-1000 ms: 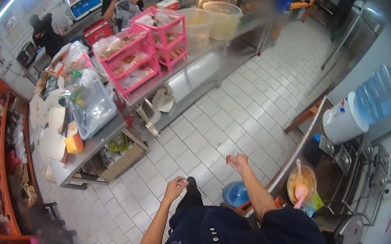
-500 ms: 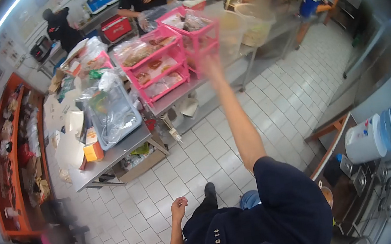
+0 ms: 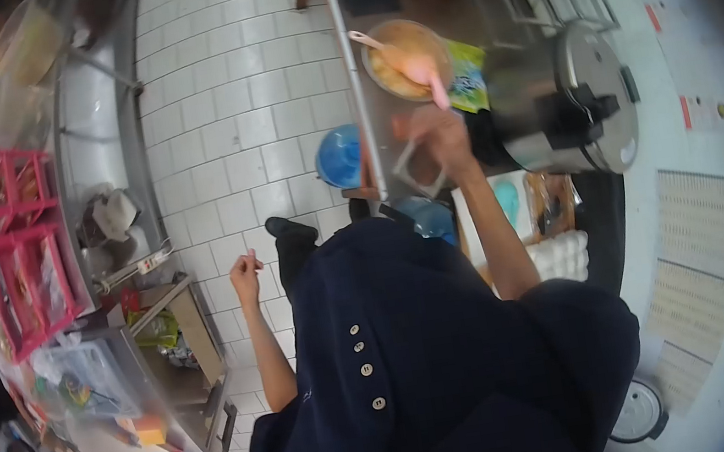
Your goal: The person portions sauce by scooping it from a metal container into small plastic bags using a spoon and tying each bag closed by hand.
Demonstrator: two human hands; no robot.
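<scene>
My right hand is over the near end of the counter on the right, smeared by motion. It grips a small clear square-edged piece of plastic, whose exact kind I cannot make out. Just beyond that hand stands a round tub with orange-yellow contents. A pink spoon lies across it, its handle toward my hand. Beside the tub is a green and yellow packet. Low on the left, my left hand hangs above the tiled floor, fingers loosely curled, with nothing visible in it.
A large metal pressure cooker stands on the right counter. Below its edge is a blue water bottle. Egg trays lie beside my right forearm. Pink racks and a steel table line the left. White tiles run between.
My view has turned right, from the pink racks to the counter. My right hand has left the racks and now holds clear plastic over the counter. My left hand still hangs low.
</scene>
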